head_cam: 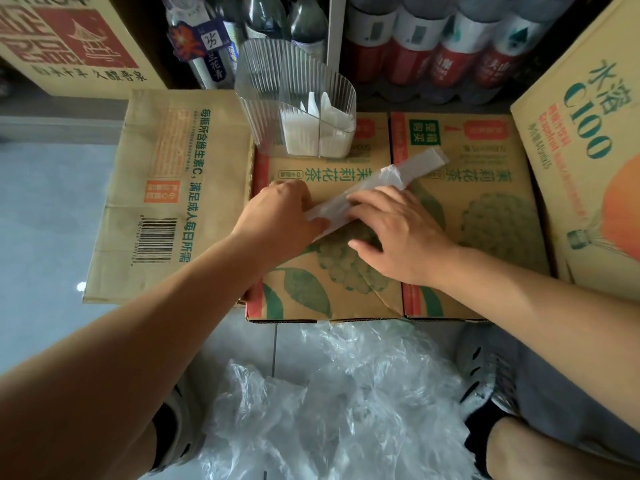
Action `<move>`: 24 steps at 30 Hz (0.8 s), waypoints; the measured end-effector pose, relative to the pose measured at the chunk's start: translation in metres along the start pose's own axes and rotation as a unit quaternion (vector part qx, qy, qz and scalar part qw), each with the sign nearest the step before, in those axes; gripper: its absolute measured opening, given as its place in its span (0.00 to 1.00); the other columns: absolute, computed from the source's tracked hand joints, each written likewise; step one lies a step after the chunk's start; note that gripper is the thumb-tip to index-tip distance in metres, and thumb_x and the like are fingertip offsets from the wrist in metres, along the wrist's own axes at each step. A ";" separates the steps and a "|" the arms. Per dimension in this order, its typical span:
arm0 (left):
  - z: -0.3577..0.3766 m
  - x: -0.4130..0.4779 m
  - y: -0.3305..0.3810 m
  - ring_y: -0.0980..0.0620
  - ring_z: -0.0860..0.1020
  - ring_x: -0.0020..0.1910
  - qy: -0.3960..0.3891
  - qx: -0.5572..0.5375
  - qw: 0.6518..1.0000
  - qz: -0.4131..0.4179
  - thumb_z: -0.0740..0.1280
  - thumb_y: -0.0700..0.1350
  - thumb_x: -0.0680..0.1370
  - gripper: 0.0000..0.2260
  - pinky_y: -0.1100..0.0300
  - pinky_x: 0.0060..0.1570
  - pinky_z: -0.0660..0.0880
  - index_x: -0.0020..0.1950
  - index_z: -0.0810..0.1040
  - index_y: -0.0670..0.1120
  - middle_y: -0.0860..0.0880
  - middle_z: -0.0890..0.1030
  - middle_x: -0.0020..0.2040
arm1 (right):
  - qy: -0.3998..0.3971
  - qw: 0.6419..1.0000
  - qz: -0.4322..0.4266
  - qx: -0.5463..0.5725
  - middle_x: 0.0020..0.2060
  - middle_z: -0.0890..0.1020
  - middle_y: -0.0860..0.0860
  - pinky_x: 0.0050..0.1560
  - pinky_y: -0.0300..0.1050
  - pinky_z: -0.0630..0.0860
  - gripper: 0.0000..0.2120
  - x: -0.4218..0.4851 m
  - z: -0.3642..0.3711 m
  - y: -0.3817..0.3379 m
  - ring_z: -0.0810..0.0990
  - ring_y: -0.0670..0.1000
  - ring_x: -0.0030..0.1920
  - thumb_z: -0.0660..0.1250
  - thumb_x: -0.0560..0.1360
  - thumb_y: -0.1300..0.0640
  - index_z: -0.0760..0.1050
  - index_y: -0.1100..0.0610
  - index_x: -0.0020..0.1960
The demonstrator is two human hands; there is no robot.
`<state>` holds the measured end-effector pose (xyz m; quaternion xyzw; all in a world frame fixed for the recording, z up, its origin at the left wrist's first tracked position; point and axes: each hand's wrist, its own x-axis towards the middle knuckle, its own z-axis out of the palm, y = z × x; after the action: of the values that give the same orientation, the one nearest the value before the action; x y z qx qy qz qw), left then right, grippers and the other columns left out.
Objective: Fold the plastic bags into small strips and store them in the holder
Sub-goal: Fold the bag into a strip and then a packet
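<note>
My left hand (pixel 284 209) pinches the near end of the strip (pixel 415 168), fingers curled. My right hand (pixel 391 230) lies flat on its middle, fingers straight, gripping nothing. To fold well I'd keep the right pressing, push the air out along the crease and line up the edges before folding shorter. The strip lies on the box (pixel 485 209), long axis diagonal from near-left to far-right, far end pointing just right of the holder (pixel 298 109).
</note>
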<state>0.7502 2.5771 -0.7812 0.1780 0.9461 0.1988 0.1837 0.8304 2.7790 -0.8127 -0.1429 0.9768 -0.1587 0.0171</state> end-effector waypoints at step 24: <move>0.001 0.013 0.011 0.51 0.75 0.32 -0.055 -0.300 0.939 -0.161 0.72 0.43 0.76 0.03 0.61 0.31 0.74 0.48 0.81 0.49 0.49 0.78 0.38 | 0.040 0.998 0.001 0.054 0.64 0.81 0.52 0.64 0.58 0.73 0.21 0.004 0.000 0.008 0.76 0.56 0.64 0.78 0.71 0.48 0.82 0.57 0.59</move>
<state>0.7424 2.5917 -0.7809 -0.0289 0.8470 0.4310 0.3097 0.8243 2.7846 -0.8154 -0.1342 0.9669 -0.2167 -0.0138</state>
